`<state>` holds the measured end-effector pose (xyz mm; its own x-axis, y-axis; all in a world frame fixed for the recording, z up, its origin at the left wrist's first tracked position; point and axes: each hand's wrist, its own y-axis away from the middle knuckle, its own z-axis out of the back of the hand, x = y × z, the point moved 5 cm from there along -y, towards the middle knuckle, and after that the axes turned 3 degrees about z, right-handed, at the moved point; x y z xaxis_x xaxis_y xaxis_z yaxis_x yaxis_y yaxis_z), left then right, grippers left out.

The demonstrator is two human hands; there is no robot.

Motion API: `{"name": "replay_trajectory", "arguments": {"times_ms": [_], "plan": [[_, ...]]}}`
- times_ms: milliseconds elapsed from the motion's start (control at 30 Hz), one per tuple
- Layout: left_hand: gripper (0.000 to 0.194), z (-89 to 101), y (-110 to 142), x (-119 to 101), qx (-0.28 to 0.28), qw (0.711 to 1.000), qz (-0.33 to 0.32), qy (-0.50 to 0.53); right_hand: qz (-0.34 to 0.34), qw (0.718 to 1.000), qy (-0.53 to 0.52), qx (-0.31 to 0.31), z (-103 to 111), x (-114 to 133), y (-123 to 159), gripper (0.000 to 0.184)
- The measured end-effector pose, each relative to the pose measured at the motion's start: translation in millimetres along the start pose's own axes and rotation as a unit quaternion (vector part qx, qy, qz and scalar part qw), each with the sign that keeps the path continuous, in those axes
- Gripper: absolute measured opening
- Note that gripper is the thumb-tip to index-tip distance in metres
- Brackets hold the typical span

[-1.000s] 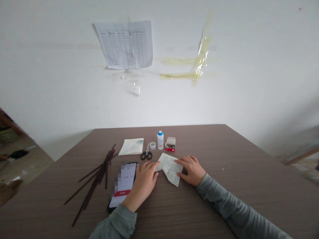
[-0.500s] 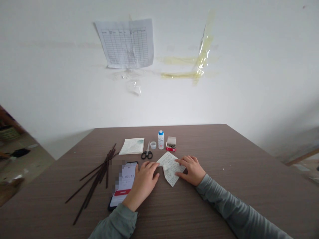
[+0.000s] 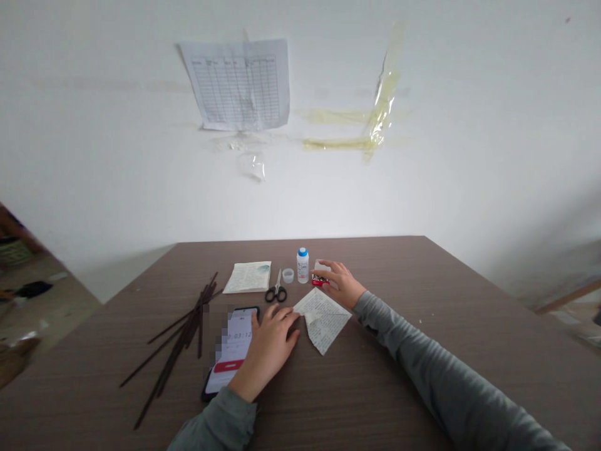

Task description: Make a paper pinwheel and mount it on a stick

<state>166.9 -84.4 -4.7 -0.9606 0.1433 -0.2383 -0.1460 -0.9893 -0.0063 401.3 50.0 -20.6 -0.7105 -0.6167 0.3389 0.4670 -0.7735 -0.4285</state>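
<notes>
Resting palm-down on the table, the left hand (image 3: 271, 351) is relaxed, neither clenched nor pinching, with its fingertips (image 3: 292, 317) at the left corner of a creased, handwritten sheet of paper (image 3: 323, 321). The sheet lies flat with one flap folded over, at about 3 o'clock from the left hand and about 7 o'clock from the right hand (image 3: 340, 284). The right hand has left the paper and is half-curled over a small red-and-white box (image 3: 320, 276) holding tiny metal pieces, too small to name. Its fingers (image 3: 327, 268) cover the box's top, but whether they are closed on it I cannot tell.

A phone (image 3: 230, 351) showing a timer lies at about 9 o'clock from the left hand, just touching its side. Farther out at 9 o'clock is a loose bundle of thin dark sticks (image 3: 188, 332). Around 12 o'clock from the left hand sit black-handled scissors (image 3: 276, 292), with a folded paper packet (image 3: 248, 277) at their 10 o'clock. A small clear cap (image 3: 288, 275) and a white bottle with a blue lid (image 3: 303, 265) stand just beyond the scissors, near the box, on the brown wood-grain table (image 3: 385, 263).
</notes>
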Motion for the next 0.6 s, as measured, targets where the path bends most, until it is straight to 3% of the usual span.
{"name": "replay_trajectory", "arguments": {"times_ms": [133, 367, 600], "plan": [[0.053, 1.1, 1, 0, 0.008, 1.0, 0.002, -0.001, -0.007, 0.999, 0.014, 0.041, -6, 12, -26, 0.071], [0.052, -4.9, 0, 5, -0.019, 1.0, -0.02, -0.011, -0.053, 0.995, 0.039, 0.081, -18, 23, -45, 0.09], [0.054, -3.9, 1, 4, 0.005, 1.0, -0.009, -0.024, -0.033, 0.996, 0.029, 0.077, -22, 22, -54, 0.1]]}}
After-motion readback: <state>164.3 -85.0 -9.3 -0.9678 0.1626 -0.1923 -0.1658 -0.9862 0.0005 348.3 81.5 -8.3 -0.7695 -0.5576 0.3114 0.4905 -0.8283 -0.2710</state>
